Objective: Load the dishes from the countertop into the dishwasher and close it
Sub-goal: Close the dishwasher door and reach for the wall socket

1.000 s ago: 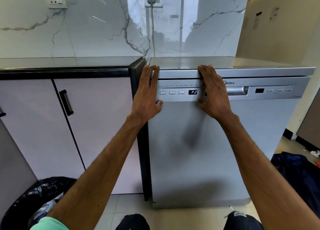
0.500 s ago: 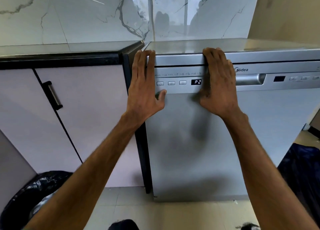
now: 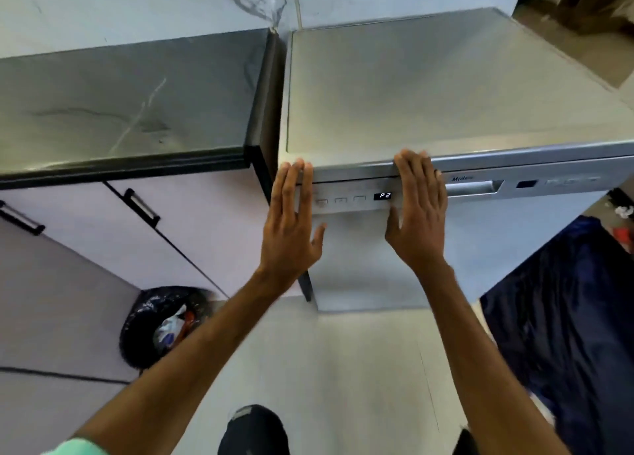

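1. Dishwasher (image 3: 514, 242) is standing just right of the desk (image 3: 130, 104), its left side against the desk's dark end panel. Its door is sitting upright & closed, flush under the top edge.
2. Left grip (image 3: 291, 228) is lying flat against the door's upper left corner. Fingers are straight & close together, tips reaching the top lip, thumb spread out to the right below the btn row. It's holding nothing.
3. Right grip (image 3: 417, 221) is lying flat on the door too, just right of the display (image 3: 385, 196). Fingers are straight, tips reaching over the top lip. It's holding nothing.
4. Ctrl panel (image 3: 346, 200) is showing between the 2 grips: three small btns, then the lit display reading "P2".
5. Recessed door handle (image 3: 473, 189) is sitting just right of the right grip, under a partly blurred brand mark. More btns are sitting farther right, too blurred to read.
6. The desk top is dark & glossy, running left from the dishwasher. Pale cabinet doors (image 3: 85, 248) w/ black bar handles (image 3: 142, 207) are hanging below it.
7. Black bin bag (image 3: 151, 320) is sitting on the floor (image 3: 360, 369) at near left beside the cabinets, w/ scraps inside.
8. Dark blue cloth (image 3: 566, 317) is lying on the floor right of the dishwasher.
9. Pale marble-look wall (image 3: 137, 5) is running behind desk & dishwasher.
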The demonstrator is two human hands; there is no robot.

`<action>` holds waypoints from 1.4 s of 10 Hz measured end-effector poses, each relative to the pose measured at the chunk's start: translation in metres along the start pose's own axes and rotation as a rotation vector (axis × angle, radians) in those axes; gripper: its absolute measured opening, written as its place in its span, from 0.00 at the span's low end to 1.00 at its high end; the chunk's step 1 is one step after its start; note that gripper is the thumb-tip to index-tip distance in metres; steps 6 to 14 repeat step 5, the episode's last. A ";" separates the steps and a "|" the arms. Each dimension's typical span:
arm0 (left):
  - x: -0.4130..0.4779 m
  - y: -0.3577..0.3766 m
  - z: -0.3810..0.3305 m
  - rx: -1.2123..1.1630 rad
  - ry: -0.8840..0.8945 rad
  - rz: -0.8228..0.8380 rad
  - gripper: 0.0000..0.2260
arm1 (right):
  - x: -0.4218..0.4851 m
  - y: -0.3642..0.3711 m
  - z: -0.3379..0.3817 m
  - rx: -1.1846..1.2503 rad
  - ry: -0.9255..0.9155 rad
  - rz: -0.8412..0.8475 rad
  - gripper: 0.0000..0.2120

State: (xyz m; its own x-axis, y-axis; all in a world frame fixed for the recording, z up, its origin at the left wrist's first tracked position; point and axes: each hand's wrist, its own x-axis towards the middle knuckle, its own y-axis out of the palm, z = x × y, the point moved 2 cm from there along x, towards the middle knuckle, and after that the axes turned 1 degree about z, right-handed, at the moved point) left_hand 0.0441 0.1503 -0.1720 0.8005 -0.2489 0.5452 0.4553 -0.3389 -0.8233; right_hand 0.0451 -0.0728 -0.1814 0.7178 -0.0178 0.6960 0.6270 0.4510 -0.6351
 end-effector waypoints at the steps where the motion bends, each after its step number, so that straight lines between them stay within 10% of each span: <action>1: 0.002 -0.026 -0.007 0.028 -0.033 0.189 0.48 | 0.005 -0.022 0.020 0.023 0.115 0.122 0.44; 4: 0.034 -0.167 -0.029 -0.050 -0.145 0.645 0.39 | 0.047 -0.101 0.088 0.080 0.440 0.596 0.36; 14: 0.042 -0.249 -0.031 -0.133 -0.164 0.559 0.32 | 0.081 -0.139 0.144 0.175 0.458 0.631 0.28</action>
